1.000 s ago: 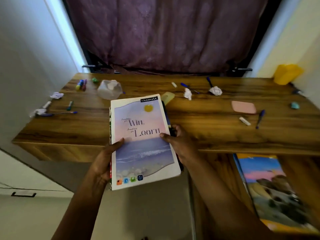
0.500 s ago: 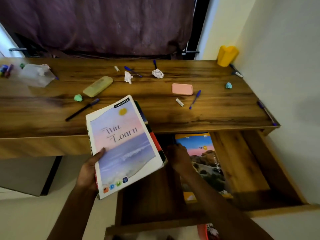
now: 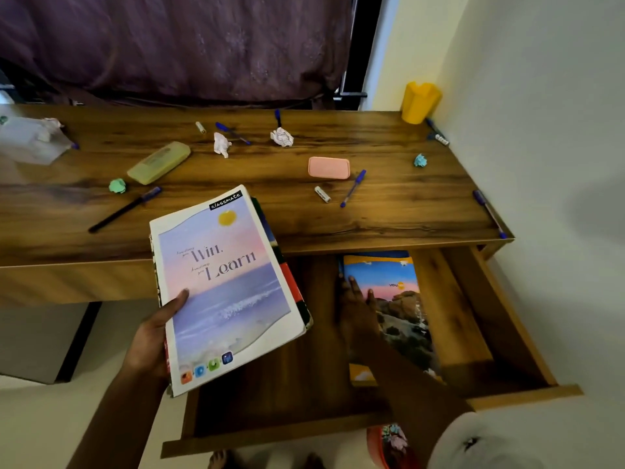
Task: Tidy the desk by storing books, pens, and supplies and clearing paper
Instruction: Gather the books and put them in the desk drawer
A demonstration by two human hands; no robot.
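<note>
The open drawer (image 3: 500,319) under the desk is pulled well out, and one notebook (image 3: 402,299) with a rocky-landscape cover is seen lying flat in it, toward the right of the middle. The rest of the drawer floor is bare wood. The right hand (image 3: 358,309) is laid on that notebook's left edge with fingers spread flat, nothing gripped.

A small stack of notebooks (image 3: 226,286) is held by the left hand (image 3: 152,336), clamped at the lower left edge with the thumb pressed on the top cover. The stack is tilted and held in the air over the drawer's left part and the desk's front edge. The top cover is a "classmate" one: pinkish-purple sky, sea waves, a yellow sun, "Win" and "Learn" printed on it, four little coloured icons at the bottom. Red and green edges of other books are seen peeking out beneath.

On the wooden desk (image 3: 389,218) pens are scattered, one being a black-and-blue pen (image 3: 125,208) at left and another a blue pen (image 3: 353,187) just beside a pink case (image 3: 328,168). A yellowish pencil box (image 3: 159,162) is seen near a green paper ball (image 3: 117,186). Two white crumpled papers (image 3: 282,137) sit farther back, and a teal one (image 3: 420,160) at right. A yellow pen holder (image 3: 419,102) is parked in the far right corner; what's inside can't be made out.
</note>
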